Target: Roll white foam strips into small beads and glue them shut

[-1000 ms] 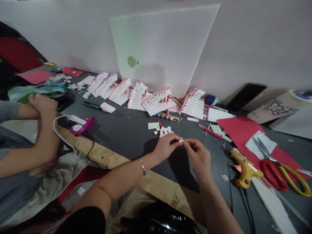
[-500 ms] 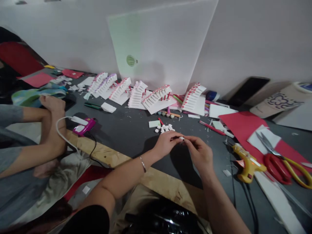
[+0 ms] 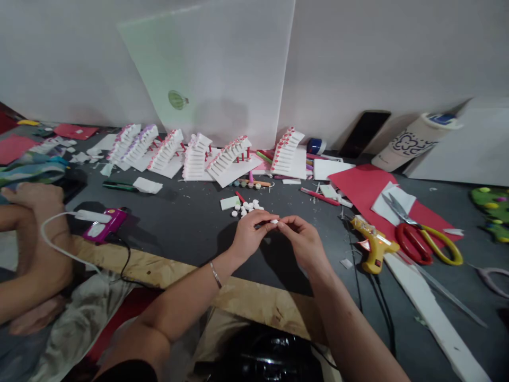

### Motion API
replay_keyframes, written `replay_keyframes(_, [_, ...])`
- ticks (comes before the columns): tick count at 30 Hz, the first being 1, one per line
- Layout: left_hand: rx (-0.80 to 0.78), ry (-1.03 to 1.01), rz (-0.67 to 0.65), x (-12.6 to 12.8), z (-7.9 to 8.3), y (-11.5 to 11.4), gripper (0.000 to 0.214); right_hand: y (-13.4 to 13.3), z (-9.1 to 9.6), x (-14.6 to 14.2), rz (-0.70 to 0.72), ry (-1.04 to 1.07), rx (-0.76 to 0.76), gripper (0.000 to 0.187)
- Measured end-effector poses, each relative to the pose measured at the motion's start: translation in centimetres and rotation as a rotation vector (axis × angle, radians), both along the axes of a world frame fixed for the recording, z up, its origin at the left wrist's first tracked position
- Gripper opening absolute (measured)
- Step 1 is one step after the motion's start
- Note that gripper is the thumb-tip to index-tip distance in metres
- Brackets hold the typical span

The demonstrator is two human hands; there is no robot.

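At frame centre I see my left hand and right hand meeting fingertip to fingertip, both pinching one small white piece above the dark table. A pile of white pieces lies just behind. A yellow glue gun lies at right.

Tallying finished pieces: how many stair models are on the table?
6 stair models, in a row below the leaning board: five close together left, one apart right. None looks hidden.

Both forearms reach forward; left hand and right hand meet fingertip to fingertip, fingers pinched.
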State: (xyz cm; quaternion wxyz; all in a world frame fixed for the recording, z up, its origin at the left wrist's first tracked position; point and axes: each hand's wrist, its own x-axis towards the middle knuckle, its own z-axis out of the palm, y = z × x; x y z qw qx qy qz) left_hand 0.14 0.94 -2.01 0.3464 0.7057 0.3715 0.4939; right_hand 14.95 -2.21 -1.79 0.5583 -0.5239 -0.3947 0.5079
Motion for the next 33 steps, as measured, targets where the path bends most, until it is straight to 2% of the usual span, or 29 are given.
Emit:
replay_keyframes(6, [0.109,0.235,-0.031,-0.4,0.0,-0.3,0.021,-0.7,0.6,0.0,-0.051,-0.368,0.057,0.02])
replay_keyframes(8, [0.12,0.281,-0.029,-0.5,-0.1,-0.3,0.021,-0.8,0.8,-0.1,-0.04,-0.429,0.075,0.019])
replay_keyframes(16, [-0.005,0.192,0.015,-0.6,0.4,0.2,0.011,-0.1,0.5,0.4,0.03,-0.169,0.048,0.025])
replay_keyframes(24, [-0.057,0.175,0.041,-0.4,0.5,0.2,0.01,-0.3,1.0,0.3,-0.014,-0.354,0.082,0.025])
replay_keyframes(33, [-0.036,0.111,0.049,-0.1,0.4,-0.1,0.014,0.4,0.9,0.6,0.107,-0.038,-0.112,0.026])
